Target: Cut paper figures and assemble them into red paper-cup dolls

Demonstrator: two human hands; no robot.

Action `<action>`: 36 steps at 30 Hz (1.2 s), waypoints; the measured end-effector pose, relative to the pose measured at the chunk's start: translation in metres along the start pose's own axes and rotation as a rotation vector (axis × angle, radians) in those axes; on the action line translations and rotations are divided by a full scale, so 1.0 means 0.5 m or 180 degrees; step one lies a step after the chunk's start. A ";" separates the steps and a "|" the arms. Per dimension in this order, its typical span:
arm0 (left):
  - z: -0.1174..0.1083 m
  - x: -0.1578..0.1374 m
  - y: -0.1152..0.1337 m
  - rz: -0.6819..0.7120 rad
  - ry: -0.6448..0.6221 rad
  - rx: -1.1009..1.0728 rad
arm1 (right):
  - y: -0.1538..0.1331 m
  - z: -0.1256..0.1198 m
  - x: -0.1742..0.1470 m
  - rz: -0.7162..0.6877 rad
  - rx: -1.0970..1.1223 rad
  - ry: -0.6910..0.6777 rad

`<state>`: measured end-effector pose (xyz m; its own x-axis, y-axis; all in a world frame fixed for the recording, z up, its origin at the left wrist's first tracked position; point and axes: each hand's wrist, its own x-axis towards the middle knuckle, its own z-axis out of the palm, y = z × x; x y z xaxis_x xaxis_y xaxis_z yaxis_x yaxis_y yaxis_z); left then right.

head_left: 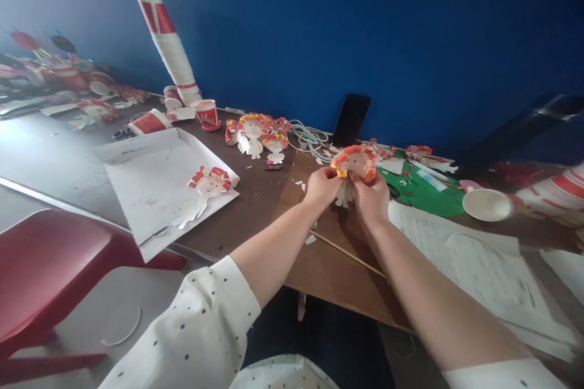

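Observation:
A paper doll with an orange and red curled rim around its round white head is held up between both hands over the brown table. My left hand pinches its left edge, where a yellow patch shows. On the other side my right hand grips the lower right edge, with the fingers closed. White paper legs hang below the head, between my hands. Similar paper dolls stand against the blue wall to the left. Another paper doll lies on a white sheet.
A tall stack of paper cups leans on the wall. A dark phone stands beside a coiled cable. To the right are a green mat, printed papers and more cups. A thin stick lies before me; a red chair is left.

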<state>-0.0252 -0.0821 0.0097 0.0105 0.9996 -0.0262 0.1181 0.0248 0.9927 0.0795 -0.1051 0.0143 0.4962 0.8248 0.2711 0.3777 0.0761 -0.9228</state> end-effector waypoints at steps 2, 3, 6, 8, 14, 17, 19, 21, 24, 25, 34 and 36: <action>-0.001 -0.004 0.003 -0.0009 0.0006 -0.0021 | -0.002 0.000 0.001 0.0010 -0.0035 0.0020; -0.001 -0.005 0.004 -0.0001 0.0015 -0.0026 | -0.003 0.000 0.002 0.0016 -0.0044 0.0027; -0.001 -0.006 0.005 0.0060 0.0037 0.0008 | -0.008 0.001 0.001 0.0013 -0.0035 0.0017; 0.000 -0.006 0.004 0.0131 0.0061 0.0067 | -0.013 0.001 -0.001 0.0041 -0.0055 0.0017; 0.003 -0.002 0.001 0.0280 0.0098 0.0357 | -0.018 0.000 -0.007 0.0100 -0.0144 -0.0053; 0.002 0.001 0.000 0.0275 0.0119 0.0479 | -0.009 0.005 -0.007 0.0151 -0.0158 -0.0109; 0.000 0.003 -0.001 0.0225 0.0135 0.0528 | 0.001 0.009 -0.007 0.0133 -0.0078 -0.0140; -0.001 0.005 -0.002 0.0207 0.0151 0.0567 | 0.008 0.013 -0.007 0.0115 -0.0008 -0.0124; -0.001 0.006 -0.003 0.0199 0.0180 0.0622 | 0.010 0.014 -0.007 0.0092 -0.0012 -0.0088; 0.000 0.006 -0.004 0.0197 0.0180 0.0640 | 0.009 0.013 -0.007 0.0083 -0.0029 -0.0090; 0.000 0.003 -0.003 0.0256 0.0154 0.0660 | 0.007 0.013 -0.002 0.0142 0.0108 -0.0252; -0.002 0.006 -0.006 0.0263 0.0188 0.0659 | 0.007 0.015 -0.004 0.0100 0.0176 -0.0304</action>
<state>-0.0264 -0.0794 0.0066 -0.0289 0.9973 0.0673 0.3207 -0.0545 0.9456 0.0742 -0.1022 0.0086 0.4293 0.8767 0.2170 0.3182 0.0780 -0.9448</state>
